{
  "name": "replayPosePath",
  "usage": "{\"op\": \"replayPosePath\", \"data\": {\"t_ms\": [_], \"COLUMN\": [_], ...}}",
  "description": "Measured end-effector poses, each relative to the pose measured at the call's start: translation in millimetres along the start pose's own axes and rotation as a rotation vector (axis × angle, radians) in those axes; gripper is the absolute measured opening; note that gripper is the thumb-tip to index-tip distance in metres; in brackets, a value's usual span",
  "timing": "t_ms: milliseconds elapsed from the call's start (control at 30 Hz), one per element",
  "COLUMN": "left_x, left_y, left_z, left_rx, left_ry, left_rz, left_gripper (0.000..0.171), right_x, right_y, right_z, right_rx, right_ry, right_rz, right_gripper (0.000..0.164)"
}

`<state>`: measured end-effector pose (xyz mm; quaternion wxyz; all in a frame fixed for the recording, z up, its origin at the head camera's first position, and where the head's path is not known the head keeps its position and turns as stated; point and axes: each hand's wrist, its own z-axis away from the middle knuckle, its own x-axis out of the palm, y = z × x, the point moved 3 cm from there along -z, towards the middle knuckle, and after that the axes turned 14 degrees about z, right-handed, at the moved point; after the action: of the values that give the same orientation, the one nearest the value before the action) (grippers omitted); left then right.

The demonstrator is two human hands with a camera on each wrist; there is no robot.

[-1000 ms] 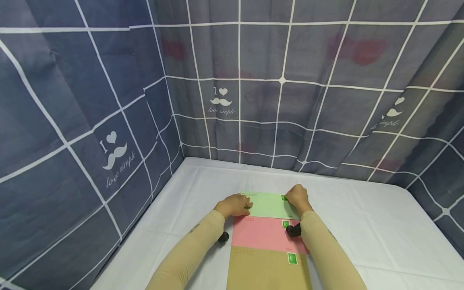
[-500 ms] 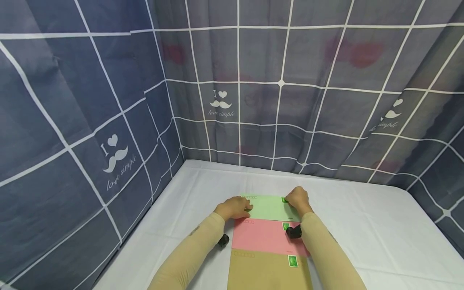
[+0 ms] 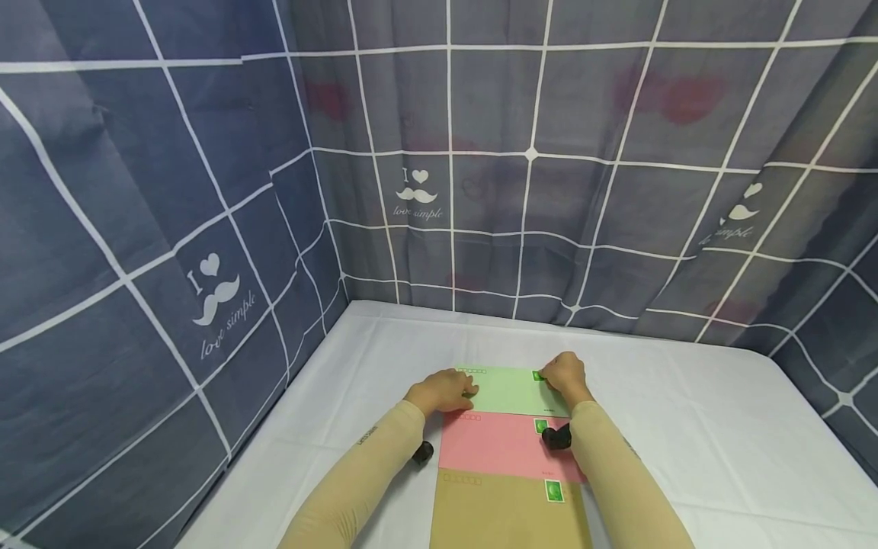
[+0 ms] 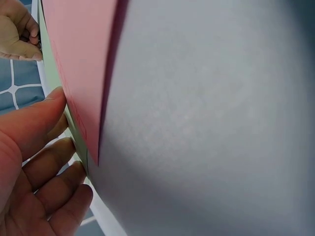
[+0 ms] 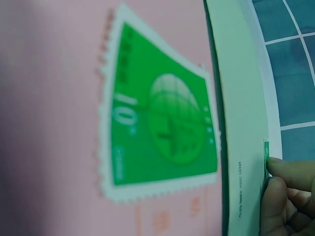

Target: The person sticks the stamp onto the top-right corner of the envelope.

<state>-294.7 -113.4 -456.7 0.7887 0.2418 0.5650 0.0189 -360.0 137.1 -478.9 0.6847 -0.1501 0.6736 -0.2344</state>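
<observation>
A light green envelope (image 3: 511, 390) lies flat on the white table, with a green postage stamp (image 3: 538, 376) at its upper right corner. My right hand (image 3: 566, 377) has its fingers curled at that corner. In the right wrist view, thumb and finger pinch at the stamp's edge (image 5: 266, 153). My left hand (image 3: 444, 390) rests on the green envelope's left end, fingers loosely bent, and in the left wrist view the fingertips (image 4: 81, 196) touch its edge. Nearer to me lie a pink envelope (image 3: 494, 446) and a brown envelope (image 3: 507, 518), each bearing a green stamp.
The envelopes stand in a column on the white tablecloth (image 3: 686, 427). A dark grid-patterned curtain (image 3: 480, 191) surrounds the table's back and sides. Black camera parts (image 3: 557, 438) stick out from my wrists above the table and pink envelope.
Both hands stay where they were on the green envelope. Only the head view shifts slightly up and down.
</observation>
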Motion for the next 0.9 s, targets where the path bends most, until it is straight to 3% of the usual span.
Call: {"op": "replayPosePath", "data": {"t_ms": [567, 900], "left_x": [1.9, 0.2], "left_y": [3.9, -0.5], "left_z": [-1.0, 0.0], "left_rx": [0.007, 0.017], "left_ry": [-0.003, 0.009], "left_rz": [-0.019, -0.002], "left_gripper": [0.048, 0.048], "right_x": [4, 6], "right_y": [16, 20], "right_z": [-4, 2], "right_rx": [0.038, -0.043], "right_ry": [-0.044, -0.041], "right_rz": [-0.163, -0.284], "right_gripper": [0.015, 0.017]}}
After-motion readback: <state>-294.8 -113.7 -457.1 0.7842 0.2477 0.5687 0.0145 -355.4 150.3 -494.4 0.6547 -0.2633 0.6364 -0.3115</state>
